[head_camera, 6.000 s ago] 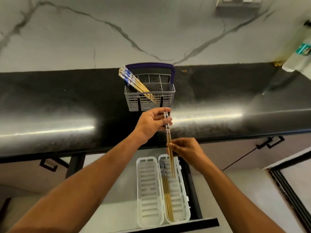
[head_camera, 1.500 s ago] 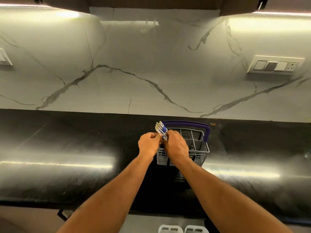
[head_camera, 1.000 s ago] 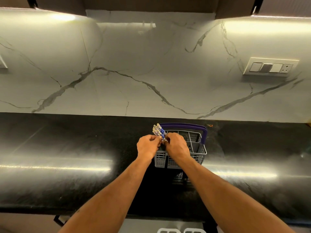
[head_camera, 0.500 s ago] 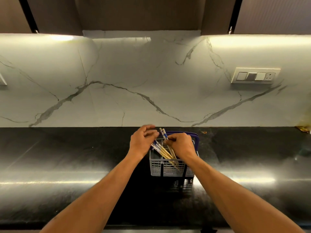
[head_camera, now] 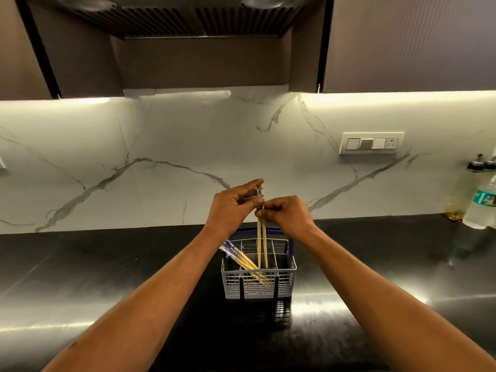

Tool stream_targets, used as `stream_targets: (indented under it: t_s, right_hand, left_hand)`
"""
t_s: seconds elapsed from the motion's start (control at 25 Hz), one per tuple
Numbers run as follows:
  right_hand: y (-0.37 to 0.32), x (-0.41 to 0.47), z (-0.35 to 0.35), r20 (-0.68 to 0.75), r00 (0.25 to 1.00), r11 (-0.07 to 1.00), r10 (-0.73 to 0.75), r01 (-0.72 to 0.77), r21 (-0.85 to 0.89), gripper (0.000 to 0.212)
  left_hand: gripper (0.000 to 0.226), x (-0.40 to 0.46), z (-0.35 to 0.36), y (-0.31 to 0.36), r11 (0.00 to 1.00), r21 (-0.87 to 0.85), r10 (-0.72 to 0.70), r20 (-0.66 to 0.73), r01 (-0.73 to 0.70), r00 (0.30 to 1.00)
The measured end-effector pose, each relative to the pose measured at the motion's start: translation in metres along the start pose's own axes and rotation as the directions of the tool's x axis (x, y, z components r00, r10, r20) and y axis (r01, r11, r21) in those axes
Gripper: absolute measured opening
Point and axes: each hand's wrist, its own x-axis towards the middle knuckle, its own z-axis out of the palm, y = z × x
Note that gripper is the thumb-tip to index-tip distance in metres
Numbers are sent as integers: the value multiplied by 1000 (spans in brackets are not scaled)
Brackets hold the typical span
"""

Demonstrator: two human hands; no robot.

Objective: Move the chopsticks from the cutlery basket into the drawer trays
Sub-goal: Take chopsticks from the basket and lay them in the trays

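Note:
A grey cutlery basket (head_camera: 284, 284) with a purple handle stands on the black counter. Above it I hold a pair of chopsticks (head_camera: 261, 237) upright, pale wood with blue-and-white tops, their lower tips still inside the basket. My right hand (head_camera: 284, 214) pinches the pair near the top. My left hand (head_camera: 232, 208) touches the patterned ends with its fingertips. Several more chopsticks (head_camera: 239, 256) lean to the left in the basket. The drawer trays are out of view.
The glossy black counter (head_camera: 107, 277) runs wide on both sides of the basket. A marble backsplash rises behind, with a switch plate (head_camera: 371, 143) at the right. Plastic bottles (head_camera: 480, 202) stand at the far right. Dark cabinets and a hood hang overhead.
Both hands rose from the basket rim, lifting one pair of chopsticks upright out of the bunch. The view tilted upward, so the drawer trays dropped out of sight.

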Motion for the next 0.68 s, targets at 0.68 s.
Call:
stream_targets:
  t_s: [0.68]
  right_hand:
    - [-20, -48, -60, 209, 976, 957, 65, -120, 266, 16]
  left_hand:
    - [33, -11, 19, 76, 958, -274, -90, -23, 81, 996]
